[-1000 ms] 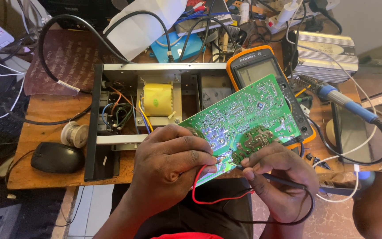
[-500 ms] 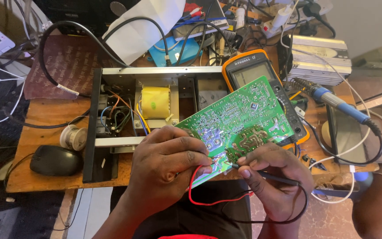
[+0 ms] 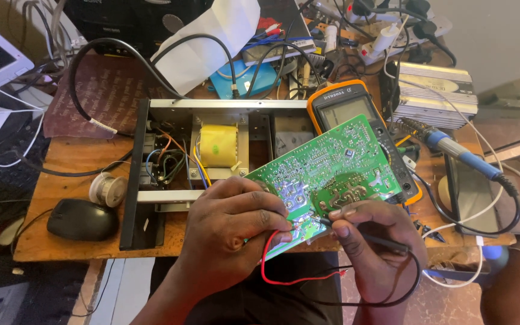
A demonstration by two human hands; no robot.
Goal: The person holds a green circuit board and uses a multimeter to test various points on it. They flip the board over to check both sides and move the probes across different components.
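A green circuit board is tilted up over the wooden table, solder side toward me. My left hand grips its lower left corner, with a red probe lead running out from under the fingers. My right hand pinches a black probe and presses its tip against the board's lower edge. Behind the board lies an orange multimeter, partly hidden by it.
An open metal chassis with a yellow transformer lies left of the board. A solder reel and a black mouse sit at the left edge. A blue soldering iron rests at right. Cables clutter the back.
Both hands and the board keep nearly the same pose. The view has tipped slightly, so everything sits a little lower in frame.
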